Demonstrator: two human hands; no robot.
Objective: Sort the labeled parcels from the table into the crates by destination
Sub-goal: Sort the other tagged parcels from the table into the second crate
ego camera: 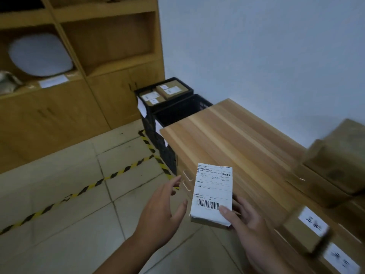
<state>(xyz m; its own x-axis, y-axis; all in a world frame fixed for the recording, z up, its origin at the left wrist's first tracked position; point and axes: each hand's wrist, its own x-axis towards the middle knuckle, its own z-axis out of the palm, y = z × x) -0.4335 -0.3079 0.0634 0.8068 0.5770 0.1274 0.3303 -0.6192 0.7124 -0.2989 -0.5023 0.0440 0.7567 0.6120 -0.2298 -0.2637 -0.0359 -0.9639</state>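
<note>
Closest to the camera, I am watching the right hand (pixel 246 220) gripping a small parcel (pixel 212 194), its thumb pressing on the lower right corner of the white barcode label (pixel 209 204) that is covering the top, its fingers curling underneath. The parcel is hanging in the air at the near left edge of the desk (pixel 227 139), tilted slightly toward me. Just beside it, the left hand (pixel 164 204) is hovering with fingers loosely spread, holding nothing and touching nothing. To the right I am seeing more brown parcels (pixel 335 161) sitting stacked on the desk, blurred, two of the nearer ones showing white labels. Below the hands, yellow-and-black tape (pixel 118 173) is running across the tiled floor. Beyond the desk's far left corner, two black crates are standing touching each other against the wall: the near crate (pixel 181 113) is looking dark inside and I cannot tell what it is holding, while the far crate (pixel 189 89) is carrying labelled brown boxes (pixel 169 90). White paper tags (pixel 142 107) are hanging on the crates' left sides. Farthest back, a wooden shelf unit (pixel 98 56) is holding a pale rounded object (pixel 39 54).
</note>
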